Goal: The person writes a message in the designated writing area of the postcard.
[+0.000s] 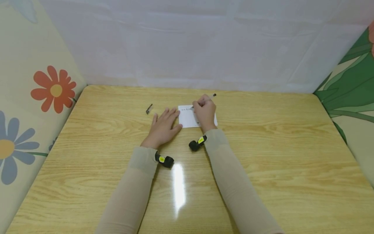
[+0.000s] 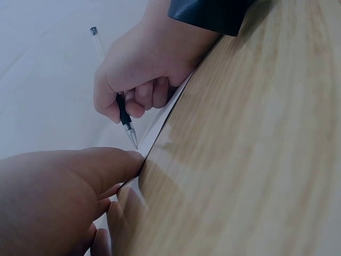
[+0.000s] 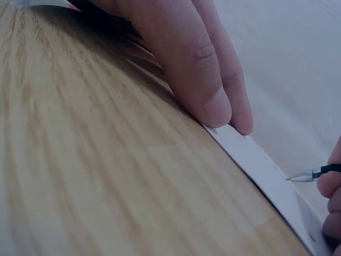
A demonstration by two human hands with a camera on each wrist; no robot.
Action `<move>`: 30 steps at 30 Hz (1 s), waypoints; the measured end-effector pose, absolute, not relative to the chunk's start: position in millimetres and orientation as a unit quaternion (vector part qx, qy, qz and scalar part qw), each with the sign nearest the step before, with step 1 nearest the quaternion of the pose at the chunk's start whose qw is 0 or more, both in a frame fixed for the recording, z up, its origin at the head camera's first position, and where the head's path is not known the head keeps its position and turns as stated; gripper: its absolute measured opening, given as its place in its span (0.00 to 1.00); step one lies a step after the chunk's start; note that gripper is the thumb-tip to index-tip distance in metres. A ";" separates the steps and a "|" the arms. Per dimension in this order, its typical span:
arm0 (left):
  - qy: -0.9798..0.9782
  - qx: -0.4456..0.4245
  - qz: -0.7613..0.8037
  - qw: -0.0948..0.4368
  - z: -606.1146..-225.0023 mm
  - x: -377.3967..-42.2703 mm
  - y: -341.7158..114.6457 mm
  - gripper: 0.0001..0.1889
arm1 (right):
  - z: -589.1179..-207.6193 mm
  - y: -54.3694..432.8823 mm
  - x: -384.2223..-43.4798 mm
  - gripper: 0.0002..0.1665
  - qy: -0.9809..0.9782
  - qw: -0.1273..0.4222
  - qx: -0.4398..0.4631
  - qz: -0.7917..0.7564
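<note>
A small white sheet of paper (image 1: 187, 120) lies on the wooden table, with a short row of dark handwriting along its upper edge. My right hand (image 1: 205, 113) rests over the paper's right part and grips a gel pen (image 2: 125, 114) with a clear barrel and black grip. In the right wrist view the pen's tip (image 3: 298, 177) points down at the paper near the writing. My left hand (image 1: 165, 128) lies flat with fingers spread, its thumb and fingertips touching the paper's left edge. Beyond its fingers lies a pen cap (image 1: 149, 109), clear with a black clip.
The wooden table (image 1: 277, 146) spreads out on all sides of the paper. A white cloth (image 1: 187, 45) hangs along its back edge. Walls with painted flowers (image 1: 55, 90) stand at left and right. Both wrists wear small black cameras (image 1: 165, 161).
</note>
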State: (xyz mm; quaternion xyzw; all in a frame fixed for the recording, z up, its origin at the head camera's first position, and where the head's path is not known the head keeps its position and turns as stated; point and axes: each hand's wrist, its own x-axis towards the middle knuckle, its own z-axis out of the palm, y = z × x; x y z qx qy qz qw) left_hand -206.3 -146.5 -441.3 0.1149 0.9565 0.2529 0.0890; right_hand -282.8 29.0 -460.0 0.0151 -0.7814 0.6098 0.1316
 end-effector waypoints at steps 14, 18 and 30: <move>0.957 0.118 0.250 0.085 -441.6 -207.7 -147.0 0.34 | -461.4 28.6 -285.6 0.13 -0.784 0.147 0.028 0.603; 0.957 0.118 0.251 0.086 -441.5 -207.8 -146.9 0.34 | -461.9 28.4 -286.0 0.13 -0.787 0.147 0.027 0.599; 0.957 0.117 0.252 0.088 -442.1 -207.6 -146.9 0.34 | -461.1 28.5 -285.3 0.14 -0.788 0.142 0.025 0.598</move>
